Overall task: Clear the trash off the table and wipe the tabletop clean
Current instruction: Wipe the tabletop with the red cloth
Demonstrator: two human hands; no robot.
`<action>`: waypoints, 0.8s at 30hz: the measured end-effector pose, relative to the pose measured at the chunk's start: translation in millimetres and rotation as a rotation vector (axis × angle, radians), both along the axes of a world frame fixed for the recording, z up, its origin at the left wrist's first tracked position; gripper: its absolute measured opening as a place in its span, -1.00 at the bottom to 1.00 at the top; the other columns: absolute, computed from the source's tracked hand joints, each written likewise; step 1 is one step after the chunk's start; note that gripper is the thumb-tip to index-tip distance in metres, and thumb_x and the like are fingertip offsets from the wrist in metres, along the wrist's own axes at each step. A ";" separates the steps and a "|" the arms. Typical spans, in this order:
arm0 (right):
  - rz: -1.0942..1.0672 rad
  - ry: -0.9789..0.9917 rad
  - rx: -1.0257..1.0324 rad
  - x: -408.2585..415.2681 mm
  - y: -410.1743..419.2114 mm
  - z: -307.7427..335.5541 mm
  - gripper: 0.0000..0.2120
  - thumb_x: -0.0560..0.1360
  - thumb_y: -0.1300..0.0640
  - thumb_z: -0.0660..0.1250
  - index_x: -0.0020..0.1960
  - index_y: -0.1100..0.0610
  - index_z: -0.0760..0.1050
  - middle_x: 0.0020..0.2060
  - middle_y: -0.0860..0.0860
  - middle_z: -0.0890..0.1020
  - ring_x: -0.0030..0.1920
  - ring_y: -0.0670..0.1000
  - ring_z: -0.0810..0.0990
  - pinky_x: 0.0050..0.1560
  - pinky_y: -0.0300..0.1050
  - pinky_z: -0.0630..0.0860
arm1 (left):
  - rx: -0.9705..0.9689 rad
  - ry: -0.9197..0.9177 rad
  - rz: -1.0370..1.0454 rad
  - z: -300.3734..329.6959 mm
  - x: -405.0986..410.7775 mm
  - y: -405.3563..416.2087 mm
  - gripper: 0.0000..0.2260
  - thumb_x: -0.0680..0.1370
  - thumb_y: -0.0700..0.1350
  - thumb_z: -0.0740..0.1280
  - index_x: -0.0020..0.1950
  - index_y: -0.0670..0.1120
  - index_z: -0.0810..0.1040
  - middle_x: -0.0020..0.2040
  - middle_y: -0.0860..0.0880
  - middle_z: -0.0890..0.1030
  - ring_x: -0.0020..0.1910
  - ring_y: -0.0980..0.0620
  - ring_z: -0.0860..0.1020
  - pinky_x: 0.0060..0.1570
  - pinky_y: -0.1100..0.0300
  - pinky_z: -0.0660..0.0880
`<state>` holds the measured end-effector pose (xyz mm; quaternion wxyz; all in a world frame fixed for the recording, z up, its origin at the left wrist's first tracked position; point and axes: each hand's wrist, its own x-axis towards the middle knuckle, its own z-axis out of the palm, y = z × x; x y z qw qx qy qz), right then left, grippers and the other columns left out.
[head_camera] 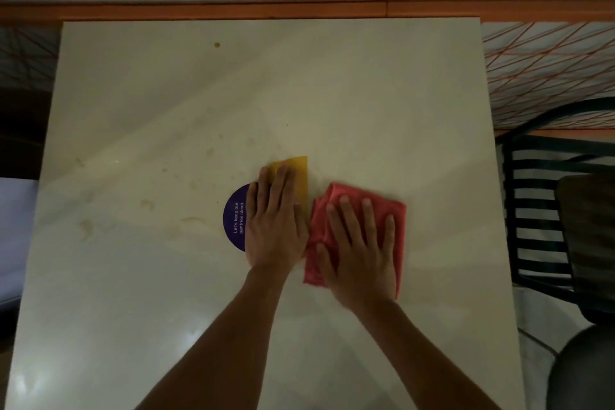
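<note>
I am watching my right hand [361,250] lying flat, its fingers [347,213] straight and spread, pressing down on a red cloth [397,220] that is bunched into loose folds on the table [133,276]. The cloth is sitting a little right of the tabletop's centre, and nothing is being gripped; the palm and fingers are simply resting on it. My left hand [274,223] is lying just beside it, nearly touching the cloth's left edge, with its fingers straight and close together, pressing on a yellow card-like piece [299,173] whose far end is sticking out beyond the fingertips. Under the heel and outer side of that hand a purple round sticker [234,218] with small white lettering is showing on the tabletop. Outward from the hands, pale brownish stains [146,205] are dotting the left half of the table, and a small dark yellow spot [217,44] is sitting near the far edge. A dark slatted chair [539,210] is standing at the table's right side.
</note>
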<state>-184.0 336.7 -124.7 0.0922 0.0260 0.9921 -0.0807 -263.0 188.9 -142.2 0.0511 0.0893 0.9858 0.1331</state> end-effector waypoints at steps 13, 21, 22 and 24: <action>-0.209 0.059 0.006 -211.9 28.8 -11.8 -0.31 0.59 -0.31 -0.16 0.62 0.01 -0.02 0.61 0.03 0.07 0.59 0.23 -0.03 0.49 0.41 -0.12 | -0.024 0.069 0.010 -1.1 2.8 0.0 -0.51 0.68 -0.04 0.08 0.63 -0.06 0.20 0.62 -0.05 0.23 0.63 -0.12 0.08 0.59 -0.10 0.09; -0.120 0.102 -0.027 -128.0 15.8 -11.9 -0.36 0.63 -0.24 -0.02 0.62 0.04 0.08 0.60 0.01 0.12 0.59 0.20 0.02 0.50 0.38 -0.04 | 0.006 0.047 0.022 -1.7 4.0 -3.5 -0.50 0.67 -0.07 0.10 0.63 -0.07 0.20 0.62 -0.05 0.22 0.64 -0.11 0.06 0.58 -0.12 0.10; -0.115 0.107 -0.042 -94.2 11.5 -10.5 -0.37 0.63 -0.21 0.03 0.61 0.05 0.09 0.60 0.02 0.13 0.60 0.20 0.02 0.49 0.37 -0.02 | 0.018 0.044 0.021 -1.7 5.0 -3.3 -0.50 0.67 -0.07 0.09 0.63 -0.08 0.20 0.63 -0.05 0.22 0.64 -0.11 0.05 0.58 -0.12 0.09; -0.105 0.097 -0.054 -20.6 3.1 -6.9 -0.38 0.63 -0.19 0.10 0.60 0.07 0.13 0.59 0.03 0.14 0.60 0.19 0.01 0.48 0.39 0.02 | 0.020 0.039 0.016 -0.9 6.1 -1.8 -0.50 0.67 -0.04 0.05 0.63 -0.08 0.20 0.63 -0.05 0.21 0.64 -0.12 0.05 0.58 -0.12 0.09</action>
